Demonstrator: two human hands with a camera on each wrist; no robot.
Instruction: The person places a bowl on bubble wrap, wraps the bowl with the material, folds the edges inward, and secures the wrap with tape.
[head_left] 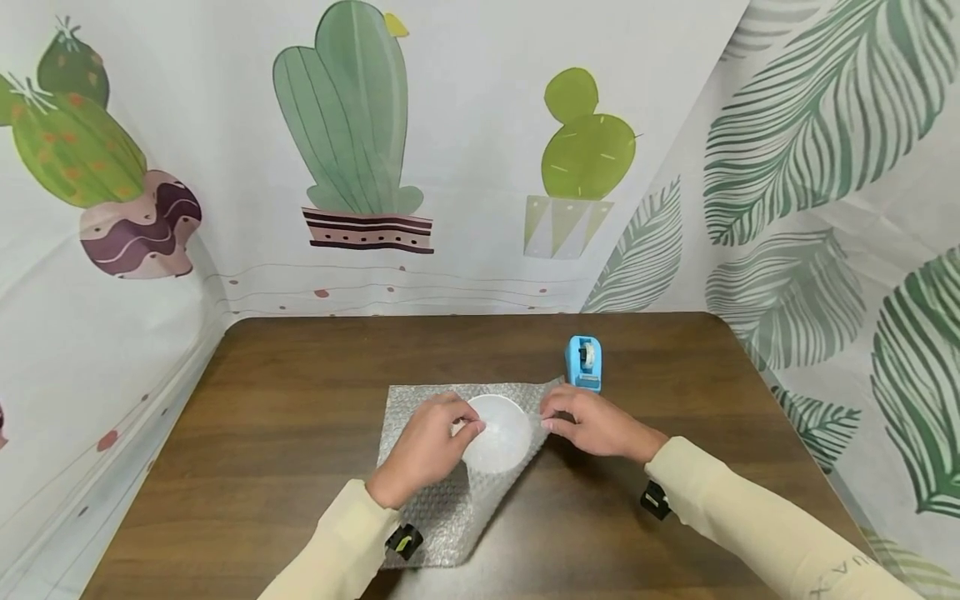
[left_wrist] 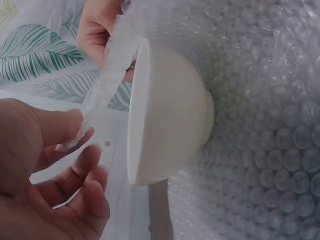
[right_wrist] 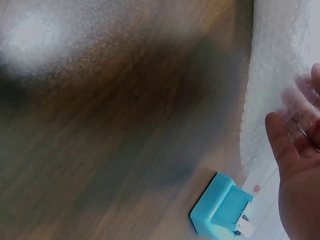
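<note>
A white bowl (left_wrist: 170, 115) stands on a sheet of bubble wrap (head_left: 420, 500); a flap of the wrap is folded up over part of it. The left hand (head_left: 431, 437) is above the bowl's left side, pinching the flap's corner between thumb and index finger, its other fingers loosely bent. To the right of the bowl, the right hand (head_left: 592, 421) pinches the edge of the wrap, with some fingers showing through the clear plastic in the right wrist view. The bowl's inside is seen from above, partly through the film.
A blue tape dispenser (head_left: 584, 364) stands on the brown wooden table (head_left: 262, 450), just beyond the right hand. A cloth printed with cacti and leaves (head_left: 480, 167) hangs behind the table and along its sides.
</note>
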